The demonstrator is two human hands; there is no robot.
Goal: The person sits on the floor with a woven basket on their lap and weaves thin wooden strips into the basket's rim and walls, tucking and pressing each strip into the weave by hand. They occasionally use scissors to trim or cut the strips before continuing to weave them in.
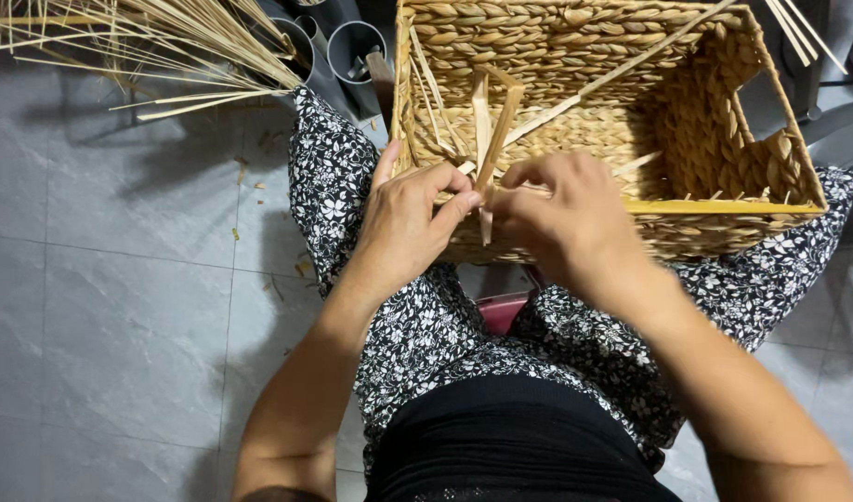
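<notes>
My left hand (403, 218) and my right hand (561, 218) meet at the near rim of the woven basket (575, 56), which rests tilted across my lap on my black-and-white flowered trousers (426, 325). The fingers of my left hand are closed together, pinching a flat straw strip (487, 139) that stands up from the rim and folds over at its top. The fingers of my right hand are curled in just beside it, pinched on the strip's lower end where it hangs over the rim. A long thin reed (622, 70) lies slantwise inside the basket. A loose bundle of straw (138, 42) lies on the grey tiled floor (120, 307) by its far left edge, well apart from my hands.
</notes>
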